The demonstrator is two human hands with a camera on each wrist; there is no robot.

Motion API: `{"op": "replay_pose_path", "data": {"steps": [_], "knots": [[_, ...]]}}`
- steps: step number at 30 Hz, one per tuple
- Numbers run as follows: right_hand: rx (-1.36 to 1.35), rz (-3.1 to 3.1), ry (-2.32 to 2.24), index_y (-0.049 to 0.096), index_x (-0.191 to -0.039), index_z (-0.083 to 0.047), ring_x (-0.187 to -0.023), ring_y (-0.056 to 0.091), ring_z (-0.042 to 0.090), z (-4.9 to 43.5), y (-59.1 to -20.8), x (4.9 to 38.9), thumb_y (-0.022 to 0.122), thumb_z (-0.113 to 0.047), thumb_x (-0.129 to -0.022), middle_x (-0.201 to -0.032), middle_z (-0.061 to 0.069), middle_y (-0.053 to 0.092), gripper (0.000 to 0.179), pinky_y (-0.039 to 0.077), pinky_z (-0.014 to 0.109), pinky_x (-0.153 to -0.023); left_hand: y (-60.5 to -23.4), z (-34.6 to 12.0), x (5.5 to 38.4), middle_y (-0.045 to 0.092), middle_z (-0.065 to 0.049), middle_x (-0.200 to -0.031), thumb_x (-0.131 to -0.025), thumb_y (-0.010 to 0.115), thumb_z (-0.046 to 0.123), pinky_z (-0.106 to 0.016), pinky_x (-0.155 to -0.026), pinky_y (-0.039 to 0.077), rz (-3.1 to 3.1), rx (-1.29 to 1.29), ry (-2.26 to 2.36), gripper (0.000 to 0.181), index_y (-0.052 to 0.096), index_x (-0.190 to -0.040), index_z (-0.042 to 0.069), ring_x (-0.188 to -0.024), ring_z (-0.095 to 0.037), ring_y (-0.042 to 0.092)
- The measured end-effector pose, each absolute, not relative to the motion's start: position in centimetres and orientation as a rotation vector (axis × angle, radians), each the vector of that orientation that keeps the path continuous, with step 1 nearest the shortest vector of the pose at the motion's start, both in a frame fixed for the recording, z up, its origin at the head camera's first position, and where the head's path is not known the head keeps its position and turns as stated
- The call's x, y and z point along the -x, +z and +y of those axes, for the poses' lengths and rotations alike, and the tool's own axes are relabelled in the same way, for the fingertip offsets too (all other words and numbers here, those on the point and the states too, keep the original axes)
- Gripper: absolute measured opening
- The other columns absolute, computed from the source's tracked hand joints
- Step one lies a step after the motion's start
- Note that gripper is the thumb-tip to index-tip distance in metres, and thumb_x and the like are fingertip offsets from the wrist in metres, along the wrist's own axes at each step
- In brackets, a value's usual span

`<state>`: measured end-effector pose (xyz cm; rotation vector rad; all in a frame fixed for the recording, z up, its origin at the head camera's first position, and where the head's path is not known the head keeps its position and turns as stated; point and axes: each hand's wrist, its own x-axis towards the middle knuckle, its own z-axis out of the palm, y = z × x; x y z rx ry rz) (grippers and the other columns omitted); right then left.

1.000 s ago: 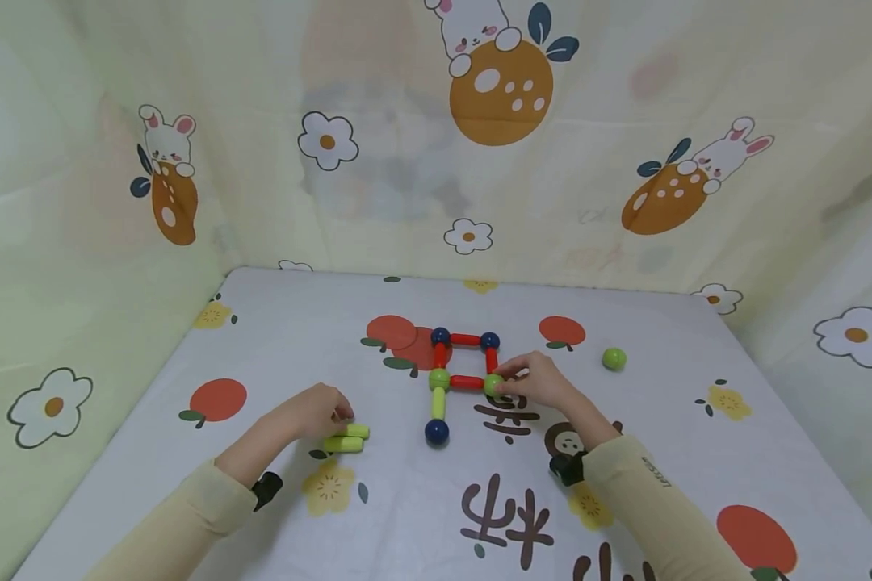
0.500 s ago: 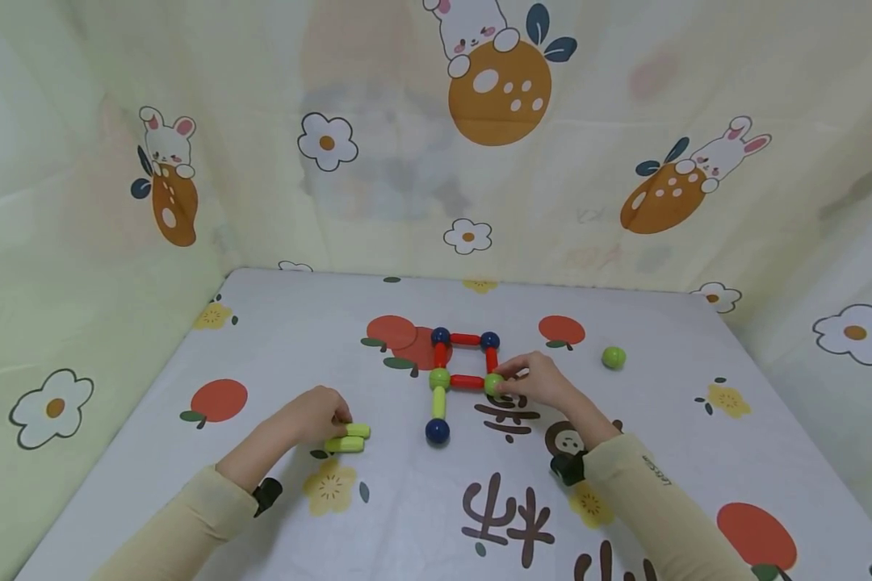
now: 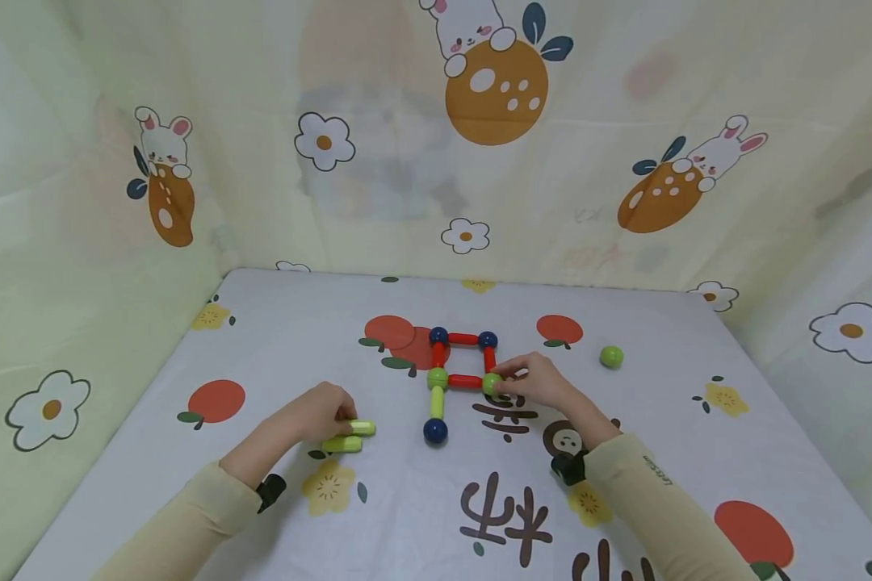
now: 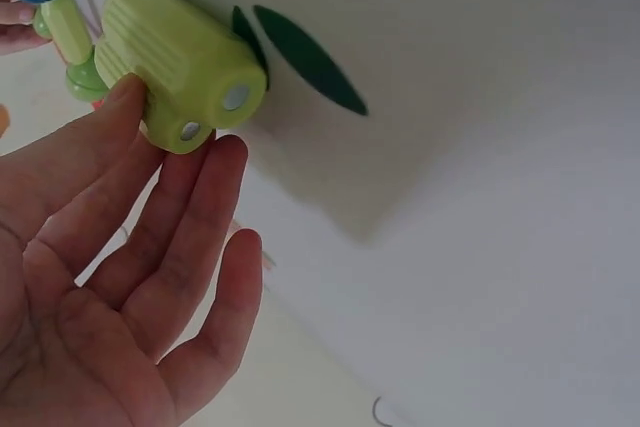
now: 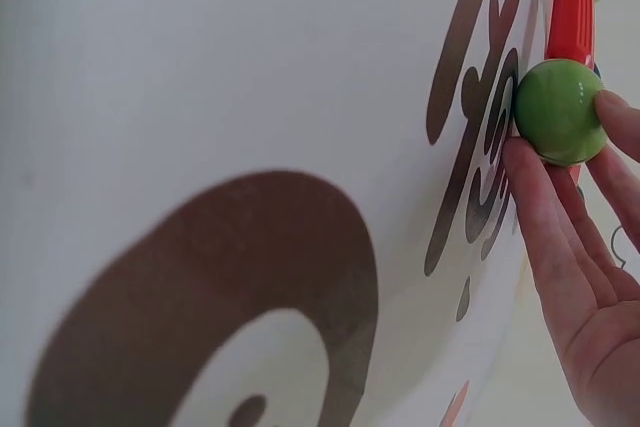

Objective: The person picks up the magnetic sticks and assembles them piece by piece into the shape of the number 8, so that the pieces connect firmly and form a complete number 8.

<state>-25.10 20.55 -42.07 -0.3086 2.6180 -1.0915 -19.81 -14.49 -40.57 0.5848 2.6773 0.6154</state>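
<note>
My left hand [image 3: 321,413] pinches a yellow-green magnetic rod [image 3: 364,428] between thumb and fingers. Right beside it lies a second such rod [image 3: 342,445]; silvery ends of both show in the left wrist view. At the centre is a flat square of red rods [image 3: 465,381] with balls at its corners. Two far corners are dark blue balls [image 3: 488,340]; the near left one is a green ball [image 3: 438,378]. From there a yellow-green rod [image 3: 437,403] runs toward me to another dark blue ball [image 3: 435,431]. My right hand [image 3: 543,382] holds the near right green ball [image 5: 561,112].
A loose green ball [image 3: 611,357] sits on the right of the table, beyond my right hand. The printed tablecloth [image 3: 400,516] covers the table, and patterned curtains [image 3: 385,194] stand at the back and both sides.
The rod in my left hand has shifted slightly right and away from me, sliding past the one beside it. My right hand stays on the green ball.
</note>
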Motion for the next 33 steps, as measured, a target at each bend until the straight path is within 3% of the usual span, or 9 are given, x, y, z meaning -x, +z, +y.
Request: {"op": "replay_pose_path", "data": {"steps": [10, 33], "knots": [[0.345, 2.604, -1.114, 0.065, -0.111, -0.002, -0.085, 0.059, 0.021, 20.7, -42.1, 25.2, 0.066, -0.016, -0.083, -0.105, 0.013, 0.062, 0.031, 0.051, 0.029, -0.068, -39.7, -13.4, 20.7, 0.058, 0.001, -0.071, -0.078, 0.068, 0.003, -0.025, -0.062, 0.044, 2.712, -0.757, 0.661, 0.003, 0.069, -0.082, 0.003, -0.066, -0.013, 0.049], [0.298, 2.615, -1.119, 0.066, -0.11, -0.003, -0.082, 0.058, 0.02, 20.5, -42.0, 25.1, 0.067, -0.017, -0.083, -0.104, 0.012, 0.063, 0.03, 0.05, 0.028, -0.067, -38.2, -6.7, 21.1, 0.063, 0.001, -0.08, -0.078, 0.072, 0.009, -0.023, -0.071, 0.047, 2.676, -0.909, 0.759, 0.012, 0.069, -0.089, 0.005, -0.075, -0.011, 0.056]]}}
